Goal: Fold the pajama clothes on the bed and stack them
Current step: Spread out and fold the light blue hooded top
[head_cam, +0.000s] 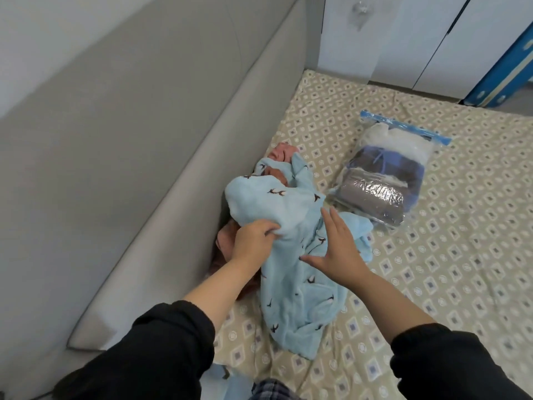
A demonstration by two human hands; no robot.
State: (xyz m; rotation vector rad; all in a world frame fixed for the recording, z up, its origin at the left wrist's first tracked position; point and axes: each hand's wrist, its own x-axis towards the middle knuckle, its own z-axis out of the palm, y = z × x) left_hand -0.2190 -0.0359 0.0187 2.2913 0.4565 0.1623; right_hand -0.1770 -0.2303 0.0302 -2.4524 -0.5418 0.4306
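Count on inspection: one blue pajama garment (291, 215), bird-printed. Pink fabric (284, 153) shows beneath it in two places; whether that is one piece or two cannot be told. One clear storage bag (383, 180), holding several folded textiles, number unclear. Two hands: left hand (253, 241), right hand (340, 249). Two black sleeves (161, 347). One bed (432, 269). One grey padded panel (129, 168).
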